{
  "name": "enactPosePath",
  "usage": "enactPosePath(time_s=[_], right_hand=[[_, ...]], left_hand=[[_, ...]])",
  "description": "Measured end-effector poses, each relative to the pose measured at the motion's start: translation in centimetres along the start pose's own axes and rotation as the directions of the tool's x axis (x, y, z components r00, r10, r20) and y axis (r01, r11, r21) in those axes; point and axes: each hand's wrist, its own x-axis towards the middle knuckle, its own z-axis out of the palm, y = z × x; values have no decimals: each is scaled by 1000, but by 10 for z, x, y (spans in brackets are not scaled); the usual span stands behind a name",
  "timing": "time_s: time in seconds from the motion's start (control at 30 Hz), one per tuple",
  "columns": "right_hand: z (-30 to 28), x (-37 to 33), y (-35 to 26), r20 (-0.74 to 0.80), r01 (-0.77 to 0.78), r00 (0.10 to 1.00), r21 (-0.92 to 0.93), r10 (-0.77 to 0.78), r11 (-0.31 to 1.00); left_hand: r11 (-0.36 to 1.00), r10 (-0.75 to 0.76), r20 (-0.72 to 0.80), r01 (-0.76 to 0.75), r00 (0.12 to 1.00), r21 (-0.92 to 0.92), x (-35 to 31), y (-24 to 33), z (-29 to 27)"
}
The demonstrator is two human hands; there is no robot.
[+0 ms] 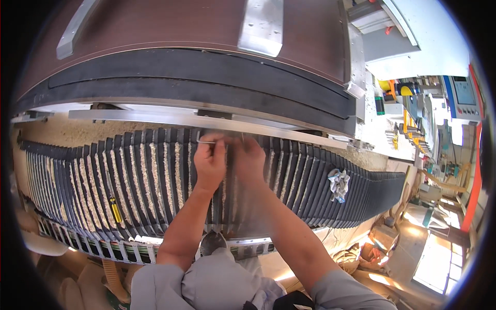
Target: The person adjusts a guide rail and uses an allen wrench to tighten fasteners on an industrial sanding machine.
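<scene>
My left hand [211, 163] is closed around a thin, bent metal hex key [207, 141], its short end pointing left. Close beside it, my right hand [249, 157] is smeared by motion, and its fingers do not show clearly. Both hands are just below a long metal rail [170, 117], at the far edge of a black pleated bellows cover [310, 175]. Pale shavings fill many of the folds. On the left part of the bellows lies a yellow-and-black utility knife [115, 210]. A crumpled grey-white rag [338, 185] rests on its right part.
Beyond the rail is a large machine bed with a brown surface [201, 26] and metal bars [262, 28]. A cable carrier [108, 249] runs along the near side. Tools crowd a bench [398, 129] at right, near a control panel [462, 95].
</scene>
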Motion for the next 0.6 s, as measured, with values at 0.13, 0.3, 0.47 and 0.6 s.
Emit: enactPosePath(time_s=[0.13,0.3,0.47,0.6], right_hand=[[-23,-28,-40,-108,65,991,-96,-75,993],[-73,-44,-42,140,245,967,-263,-214,933],[-106,-22,-70,24,688,703,-277,-711,671],[-116,42,-99,-48,751,549,-410,-835,517]], left_hand=[[725,-150,112,186,982,-663,3,10,4],[612,-65,203,199,977,-766,7,6,8],[772,36,260,138,965,-620,20,-9,-9],[846,92,323,97,942,-524,28,-17,-15]])
